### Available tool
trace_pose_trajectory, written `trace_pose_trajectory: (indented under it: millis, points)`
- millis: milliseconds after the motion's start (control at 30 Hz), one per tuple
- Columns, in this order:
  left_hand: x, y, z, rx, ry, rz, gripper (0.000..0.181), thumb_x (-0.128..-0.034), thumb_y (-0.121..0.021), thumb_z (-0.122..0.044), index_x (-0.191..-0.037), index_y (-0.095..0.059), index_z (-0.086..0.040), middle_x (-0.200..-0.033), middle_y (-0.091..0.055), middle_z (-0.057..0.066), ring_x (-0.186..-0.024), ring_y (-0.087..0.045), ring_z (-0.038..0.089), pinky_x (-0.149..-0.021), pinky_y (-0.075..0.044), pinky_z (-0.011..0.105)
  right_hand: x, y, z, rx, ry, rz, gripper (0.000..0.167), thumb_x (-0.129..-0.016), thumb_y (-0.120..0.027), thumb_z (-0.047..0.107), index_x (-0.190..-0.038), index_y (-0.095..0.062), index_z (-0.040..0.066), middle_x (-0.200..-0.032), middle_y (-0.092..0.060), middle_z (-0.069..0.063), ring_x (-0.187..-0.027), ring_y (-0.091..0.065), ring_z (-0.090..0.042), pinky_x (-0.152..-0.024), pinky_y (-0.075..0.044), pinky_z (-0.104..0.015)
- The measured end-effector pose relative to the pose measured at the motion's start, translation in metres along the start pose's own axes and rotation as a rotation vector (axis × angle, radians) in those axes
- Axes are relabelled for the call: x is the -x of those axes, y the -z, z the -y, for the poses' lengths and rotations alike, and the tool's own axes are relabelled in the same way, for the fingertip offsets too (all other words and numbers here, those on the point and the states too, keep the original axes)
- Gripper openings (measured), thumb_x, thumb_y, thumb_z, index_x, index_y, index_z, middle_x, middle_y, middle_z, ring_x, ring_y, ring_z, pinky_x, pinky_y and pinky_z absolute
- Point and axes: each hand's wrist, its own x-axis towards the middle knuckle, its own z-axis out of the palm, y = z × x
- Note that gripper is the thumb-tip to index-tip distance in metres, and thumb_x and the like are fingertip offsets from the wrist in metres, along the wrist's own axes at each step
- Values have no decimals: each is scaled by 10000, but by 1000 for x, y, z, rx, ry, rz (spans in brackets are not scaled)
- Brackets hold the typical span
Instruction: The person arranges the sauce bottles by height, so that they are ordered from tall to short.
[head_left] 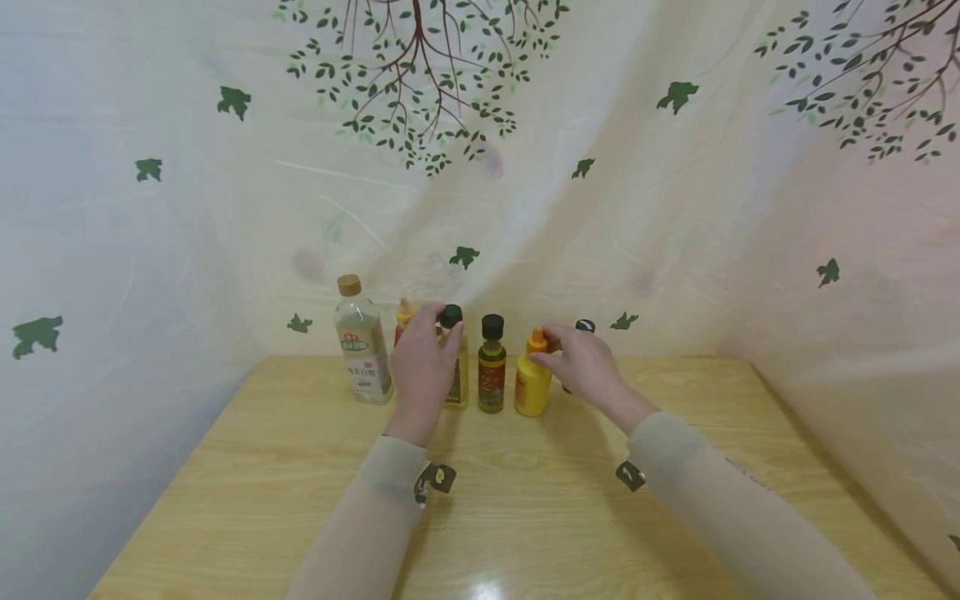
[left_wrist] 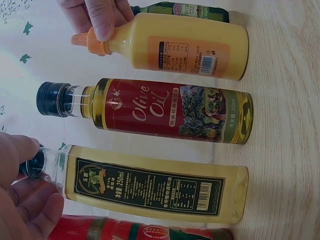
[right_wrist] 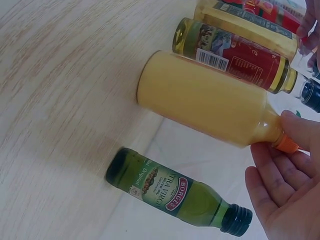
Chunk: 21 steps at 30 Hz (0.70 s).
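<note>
My left hand (head_left: 420, 371) pinches the neck and black cap of a flat-sided bottle of pale cooking oil (left_wrist: 155, 185) with a dark label. With thumb and fingers my right hand (head_left: 588, 364) holds the orange cap of a yellow squeeze bottle (head_left: 532, 387). Between the two stands a red-labelled olive oil bottle (head_left: 491, 375), touched by neither hand. Behind the right hand is a small green olive oil bottle (right_wrist: 167, 192), mostly hidden in the head view. A red squeeze bottle (left_wrist: 140, 230) is partly covered by my left hand in the head view. All the bottles stand upright.
A tall clear bottle with a tan cap (head_left: 362, 354) stands at the left end of the row. The wooden table (head_left: 510, 500) extends in front of the bottles. A white curtain (head_left: 525, 225) with leaf prints hangs close behind and at both sides.
</note>
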Motion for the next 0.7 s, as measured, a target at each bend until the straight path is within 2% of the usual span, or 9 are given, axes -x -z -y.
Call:
trace_pose_trajectory:
  millis: [233,367,700]
  points:
    - [0,2,-1,-16,-1,12,344,-1061,-787,-312,-1312,-699,-94,-1194,-781,86,-999,-753,260,-801,-619,476,0,1,-2,-4,14,9,374,-1060,-784,242,-1374,-719,48,-1262,-788,-108,-1182,-734,-343,-1060,-559,-575]
    - [0,3,-1,-6,-4,9,336,-1054,-798,-291,-1306,-700,-93,-1192,-782,89,-996,-755,264,-797,-620,478,0,1,-2,-19,14,19,367,-1065,-779,237,-1376,-717,52,-1259,-787,-105,-1197,-733,-350,-1067,-560,-574]
    - [0,0,2,-15,-3,16,352,-1061,-787,-320,-1319,-689,-102,-1196,-777,81,-1000,-749,258,-806,-618,470,2,1,-3,-72,-31,36,506,-1051,-797,250,-1491,-649,49,-1332,-764,-120,-1231,-723,-354,-1087,-551,-581]
